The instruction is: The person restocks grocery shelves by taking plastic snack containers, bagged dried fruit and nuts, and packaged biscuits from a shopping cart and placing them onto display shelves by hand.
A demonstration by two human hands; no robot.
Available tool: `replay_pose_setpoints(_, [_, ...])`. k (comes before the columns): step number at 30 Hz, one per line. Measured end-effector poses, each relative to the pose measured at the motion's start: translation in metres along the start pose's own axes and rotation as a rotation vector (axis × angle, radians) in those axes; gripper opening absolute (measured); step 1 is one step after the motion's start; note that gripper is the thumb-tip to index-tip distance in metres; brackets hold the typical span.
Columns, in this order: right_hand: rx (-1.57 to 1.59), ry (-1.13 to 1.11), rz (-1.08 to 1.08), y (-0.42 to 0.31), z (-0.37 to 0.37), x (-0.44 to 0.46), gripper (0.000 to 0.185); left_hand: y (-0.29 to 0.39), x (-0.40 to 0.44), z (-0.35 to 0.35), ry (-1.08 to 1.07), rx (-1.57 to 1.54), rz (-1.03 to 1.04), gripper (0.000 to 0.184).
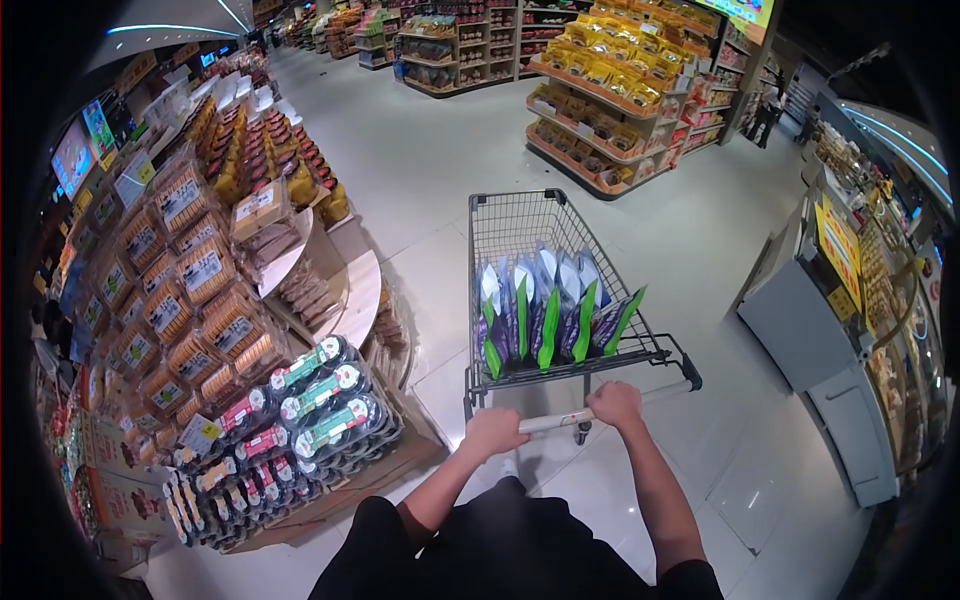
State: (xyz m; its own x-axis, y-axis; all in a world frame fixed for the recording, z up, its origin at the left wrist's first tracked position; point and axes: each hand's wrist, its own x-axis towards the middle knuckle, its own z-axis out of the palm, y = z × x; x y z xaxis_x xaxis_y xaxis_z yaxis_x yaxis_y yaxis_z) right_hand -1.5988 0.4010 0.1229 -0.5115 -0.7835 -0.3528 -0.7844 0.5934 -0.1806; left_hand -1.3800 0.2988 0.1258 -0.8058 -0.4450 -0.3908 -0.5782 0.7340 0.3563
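Both of my hands grip the pale handlebar (556, 421) of a wire shopping cart (612, 225). My left hand (494, 433) is closed around the bar near its left end. Further right along the same bar, my right hand (614, 403) is wrapped round it. Inside the cart several purple, green and white bags (548, 325) stand upright in a row. The cart points away from me, and its bottom is mostly hidden by the bags.
Close on the left stands a display of packaged biscuits (183, 262) and clear plastic packs (322, 400), with jars (270, 150) behind. Ahead right is a tiered shelf of yellow packets (605, 65). A grey counter (800, 290) lines the right side. A person (768, 112) stands far back.
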Motion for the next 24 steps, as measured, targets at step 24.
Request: replay_pose_setpoints(24, [-0.018,0.318,-0.383,-0.021,-0.127,0.360,0.034,-0.074,0.265,-0.185,0.093,-0.087,-0.334,0.050])
